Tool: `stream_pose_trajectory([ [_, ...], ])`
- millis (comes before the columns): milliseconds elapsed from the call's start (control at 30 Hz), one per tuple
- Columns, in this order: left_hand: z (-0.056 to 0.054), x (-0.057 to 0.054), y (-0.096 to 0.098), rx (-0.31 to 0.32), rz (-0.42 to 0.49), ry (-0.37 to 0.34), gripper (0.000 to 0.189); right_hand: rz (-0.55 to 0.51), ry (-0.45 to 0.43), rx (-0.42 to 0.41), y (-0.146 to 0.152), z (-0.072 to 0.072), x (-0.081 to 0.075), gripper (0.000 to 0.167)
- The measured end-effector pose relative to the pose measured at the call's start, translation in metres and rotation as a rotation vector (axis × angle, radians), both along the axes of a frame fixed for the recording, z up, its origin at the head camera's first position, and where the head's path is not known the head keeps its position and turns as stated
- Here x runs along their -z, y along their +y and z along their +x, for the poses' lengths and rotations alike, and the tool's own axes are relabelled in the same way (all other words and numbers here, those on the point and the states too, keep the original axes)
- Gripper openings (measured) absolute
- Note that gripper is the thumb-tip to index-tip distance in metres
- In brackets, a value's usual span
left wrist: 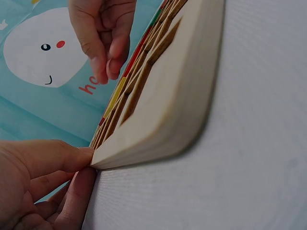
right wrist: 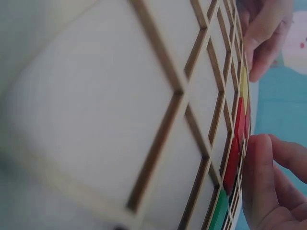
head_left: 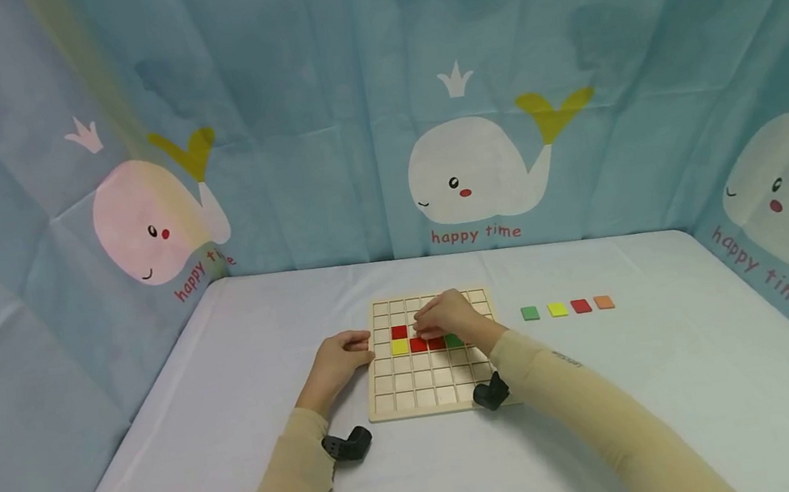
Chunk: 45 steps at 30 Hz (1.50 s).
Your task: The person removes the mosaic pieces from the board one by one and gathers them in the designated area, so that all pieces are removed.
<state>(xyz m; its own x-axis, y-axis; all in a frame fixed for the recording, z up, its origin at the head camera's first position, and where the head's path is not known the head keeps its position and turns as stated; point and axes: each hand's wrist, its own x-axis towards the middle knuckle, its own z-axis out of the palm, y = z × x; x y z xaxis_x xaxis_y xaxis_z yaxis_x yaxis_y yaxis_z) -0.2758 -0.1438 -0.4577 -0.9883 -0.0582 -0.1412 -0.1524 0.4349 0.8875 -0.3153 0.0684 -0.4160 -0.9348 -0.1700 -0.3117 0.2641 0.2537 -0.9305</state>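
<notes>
A wooden grid board [head_left: 414,382] lies on the table, its square cells framed by thin ridges. My left hand [head_left: 335,363] holds the board's left edge, thumb on the rim and fingers at the side in the left wrist view. Over the upper middle cells is my right hand [head_left: 455,313], thumb and fingertips close together at the grid. Whether a tile is between them is hidden. A yellow tile [head_left: 400,348], two red tiles [head_left: 419,345] and a green tile [head_left: 454,340] sit in one row. Above the yellow one is another red tile [head_left: 399,332].
Right of the board, a loose green tile [head_left: 530,313], yellow tile [head_left: 558,309], red tile [head_left: 580,306] and orange tile [head_left: 603,302] lie in a line on the white table [head_left: 187,443]. A blue curtain [head_left: 327,196] with whale prints hangs behind the table.
</notes>
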Motion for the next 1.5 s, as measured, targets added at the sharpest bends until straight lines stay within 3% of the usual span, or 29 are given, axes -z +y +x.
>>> stream_pose_trajectory([
  [333, 0.0, -0.001, -0.002, -0.001, -0.001, 0.0, 0.041, -0.008, -0.052, -0.001, -0.009, -0.007, 0.0, 0.027],
  [567, 0.001, 0.0, -0.001, -0.006, 0.007, -0.005, 0.042, -0.045, -0.105, 0.066, -0.014, -0.011, 0.005, 0.031],
  [1000, 0.001, -0.001, -0.002, 0.002, 0.007, -0.009, 0.042, 0.054, -0.098, 0.056, -0.02, -0.016, 0.005, 0.023],
  [1200, 0.0, -0.001, -0.003, -0.004, 0.007, -0.014, 0.042, 0.052, -0.091, 0.025, -0.023, -0.017, 0.004, 0.018],
  [1500, -0.001, -0.003, -0.002, -0.005, 0.013, -0.023, 0.043, 0.115, 0.024, 0.006, -0.023, -0.013, 0.003, 0.014],
])
